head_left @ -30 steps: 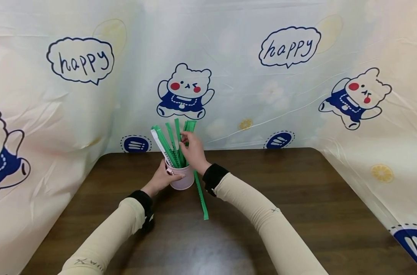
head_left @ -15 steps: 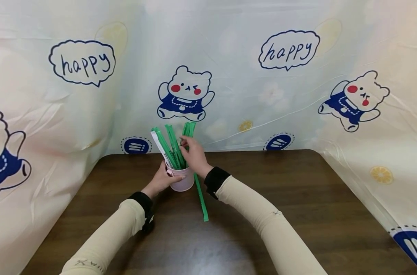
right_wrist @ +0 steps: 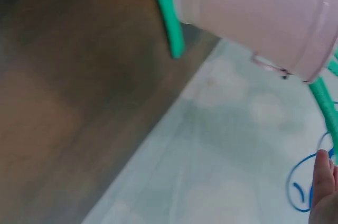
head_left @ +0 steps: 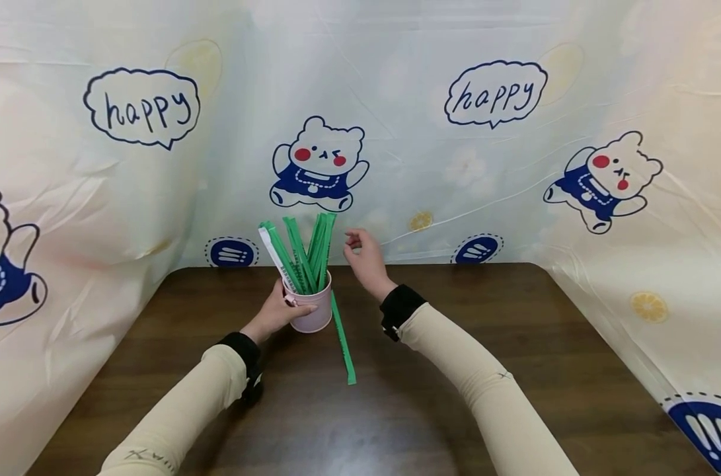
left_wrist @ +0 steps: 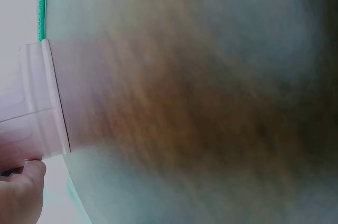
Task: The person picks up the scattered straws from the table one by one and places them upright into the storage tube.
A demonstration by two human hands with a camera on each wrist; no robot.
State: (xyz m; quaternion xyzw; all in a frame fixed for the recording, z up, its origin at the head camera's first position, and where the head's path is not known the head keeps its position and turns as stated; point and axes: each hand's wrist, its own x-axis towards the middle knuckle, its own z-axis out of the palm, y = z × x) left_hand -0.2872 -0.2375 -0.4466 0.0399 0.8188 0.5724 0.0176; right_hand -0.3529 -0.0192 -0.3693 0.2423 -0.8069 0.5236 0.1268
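Observation:
My left hand point(head_left: 277, 312) grips a small pale pink pail point(head_left: 312, 316) from its left side, the thumb across its front. Upright in the pail lean several slim green wrapped straws point(head_left: 321, 248) and a white one point(head_left: 272, 248) at the left. My right hand point(head_left: 367, 261) is raised just right of the straws, fingers loosely bent, holding nothing. Another green straw point(head_left: 344, 347) lies on the table beside the pail. The left wrist view shows the pail point(left_wrist: 31, 97) and a fingertip against it. In the right wrist view, my right fingers point(right_wrist: 323, 182) overlap near a straw point(right_wrist: 323, 105).
The dark wooden table point(head_left: 485, 370) runs back to a hanging cloth point(head_left: 419, 152) printed with bears and the word happy. The cloth also closes off the left and right sides. The pail stands toward the back of the table.
My right hand has let go of the straws and moved right, away from the pail. The straws it touched now lean together in the pail. The left hand keeps its grip.

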